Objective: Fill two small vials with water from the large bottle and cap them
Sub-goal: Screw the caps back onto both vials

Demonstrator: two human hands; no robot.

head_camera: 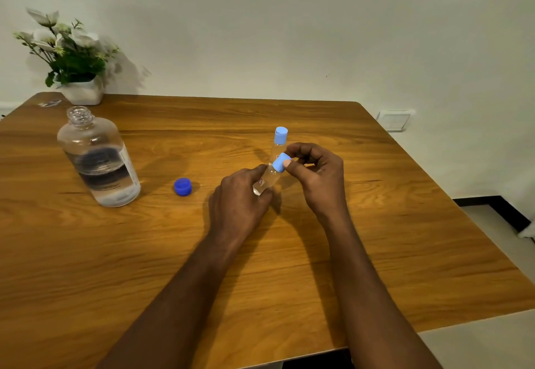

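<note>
Head view, looking down at a wooden table (318, 267) set against a pale wall. Both bare hands work near the table's middle. Left hand (238, 195) is wrapped around the body of a small clear vial (267, 179), fingers closed on it; vial is tilted, top pointing up and to the right, base hidden against the palm side. Clear liquid seems to be inside, level hard to tell. A bit of red print shows on its label. Right hand (314, 174) pinches the light blue cap (280, 162) sitting on that vial's top, thumb and forefinger closed on the cap, other fingers curled in. Cannot tell if the cap is fully seated.

Vial number 2 (279, 144) stands upright on the table just behind the hands, its own light blue cap (281, 135) on; lower part hidden by the right hand's fingers.

Large clear bottle (98, 160) stands well to the left, uncapped, threaded neck open, about 1/3 or so full of water, label with dark print facing the camera. Dark blue bottle cap (183, 186) lies on the table between the large bottle and the left hand, touching neither.

Back-left corner: white pot with white flowers and green leaves (69, 53). Small clear wrapper-like scrap (49, 103) lies beside the pot, detail too small. White wall socket (395, 119) on the wall at right, past the table edge.
</note>
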